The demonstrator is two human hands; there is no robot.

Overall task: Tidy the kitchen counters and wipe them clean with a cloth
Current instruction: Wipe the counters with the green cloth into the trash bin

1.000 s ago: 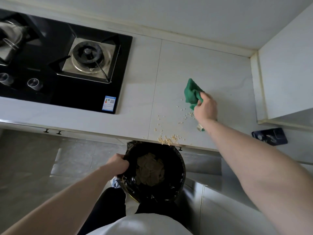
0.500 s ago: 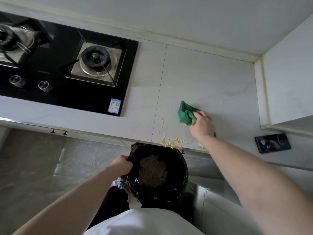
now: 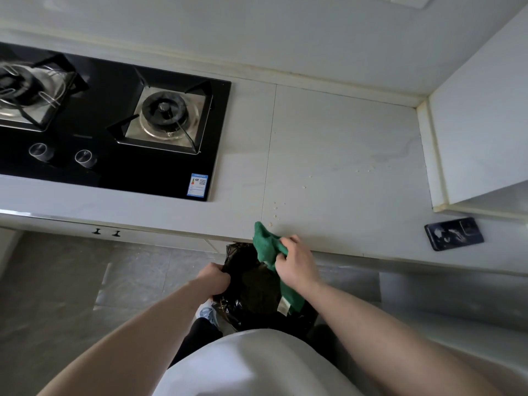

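My right hand grips a green cloth at the front edge of the white counter, directly above a bin lined with a black bag. Part of the cloth hangs down into the bin's mouth. My left hand holds the bag's rim on the left side, just below the counter edge. A few pale crumbs lie scattered on the counter beyond the cloth.
A black gas hob with two burners fills the counter's left part. A dark phone-like slab lies near the counter edge at right. A white cabinet side closes the right end. Grey floor tiles lie below.
My right hand swept the cloth from the middle of the counter back to the front edge. The crumb pile at the edge is gone from the counter. My left hand kept holding the bin.
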